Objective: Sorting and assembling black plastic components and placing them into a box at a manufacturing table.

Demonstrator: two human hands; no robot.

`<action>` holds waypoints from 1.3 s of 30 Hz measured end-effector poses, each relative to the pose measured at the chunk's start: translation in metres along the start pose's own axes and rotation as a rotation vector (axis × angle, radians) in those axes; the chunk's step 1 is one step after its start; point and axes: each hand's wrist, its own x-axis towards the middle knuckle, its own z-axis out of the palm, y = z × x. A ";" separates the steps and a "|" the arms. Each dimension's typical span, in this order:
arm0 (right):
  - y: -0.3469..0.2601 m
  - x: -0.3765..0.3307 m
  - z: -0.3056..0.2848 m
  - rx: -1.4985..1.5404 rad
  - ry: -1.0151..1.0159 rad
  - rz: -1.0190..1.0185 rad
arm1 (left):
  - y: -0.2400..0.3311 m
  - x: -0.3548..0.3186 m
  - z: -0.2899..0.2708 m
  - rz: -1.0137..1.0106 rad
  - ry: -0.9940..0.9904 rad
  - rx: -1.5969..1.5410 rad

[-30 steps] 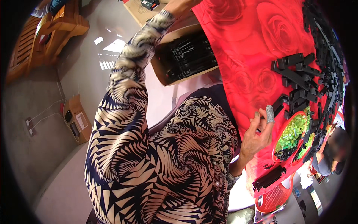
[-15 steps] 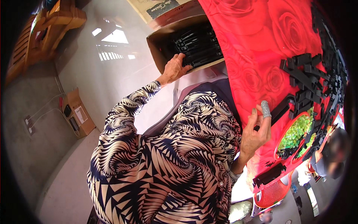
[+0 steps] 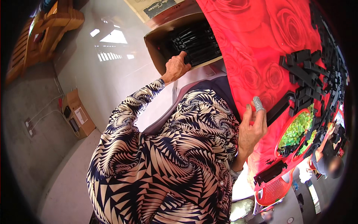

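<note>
My left hand [image 3: 176, 68] is at the near edge of an open cardboard box [image 3: 156, 56], its index finger over the rim and its thumb apart from it. Long black plastic pieces [image 3: 195, 42] lie stacked in rows in that box. I see nothing held in this hand, though some fingers are hidden. Above the front edge of the red rose-patterned tablecloth [image 3: 257, 71], my right hand [image 3: 253, 128] is open, with fingers bent and apart. One of its fingertips is wrapped in silver. Just beyond it, a long black plastic piece [image 3: 278, 112] lies on the cloth.
Loose black pieces [image 3: 304, 71] are heaped along the table's right side. Red-rimmed baskets [image 3: 294, 130] there hold green things. A red perforated chair [image 3: 274, 192] stands at lower right, with another person [image 3: 330, 160] beyond. A wooden bench [image 3: 52, 28] stands at far left.
My left hand has turned slightly, its fingertips moving a little farther over the box rim. My right hand has shifted slightly left and stays empty. The view has moved a little.
</note>
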 end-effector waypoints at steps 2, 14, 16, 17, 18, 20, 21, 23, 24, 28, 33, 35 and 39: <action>0.001 0.001 0.001 -0.005 0.007 -0.014 | 0.009 -0.002 -0.007 -0.018 0.011 0.001; 0.005 0.000 0.006 -0.010 0.035 -0.034 | 0.016 0.006 0.006 0.019 0.030 -0.487; 0.006 0.001 0.006 -0.005 0.045 -0.034 | 0.014 0.008 0.008 -0.071 0.007 -0.744; 0.009 0.001 0.007 -0.016 0.050 -0.064 | 0.009 0.009 0.008 -0.070 0.005 -0.740; 0.010 0.001 0.007 -0.030 0.058 -0.095 | 0.009 0.009 0.004 -0.075 0.018 -0.790; 0.009 0.003 0.007 -0.019 0.054 -0.097 | 0.005 0.004 -0.008 -0.100 0.037 -0.914; 0.008 0.003 0.007 -0.013 0.053 -0.094 | 0.008 -0.001 -0.022 -0.100 0.040 -0.915; 0.008 0.004 0.006 -0.006 0.049 -0.084 | 0.026 -0.024 -0.055 -0.084 0.100 -0.897; 0.008 0.005 0.008 0.007 0.039 -0.087 | 0.031 -0.036 -0.068 -0.065 0.142 -0.924; 0.000 0.011 0.002 0.110 0.018 -0.057 | 0.033 -0.073 -0.097 0.091 0.298 -1.014; 0.002 0.011 0.001 0.219 -0.006 -0.015 | 0.060 -0.092 -0.120 0.242 0.400 -1.053; 0.003 0.008 -0.002 0.227 0.020 -0.007 | 0.073 -0.091 -0.124 0.319 0.372 -1.032; -0.003 0.008 -0.025 0.392 0.035 0.137 | 0.132 -0.087 -0.109 0.368 0.245 -1.173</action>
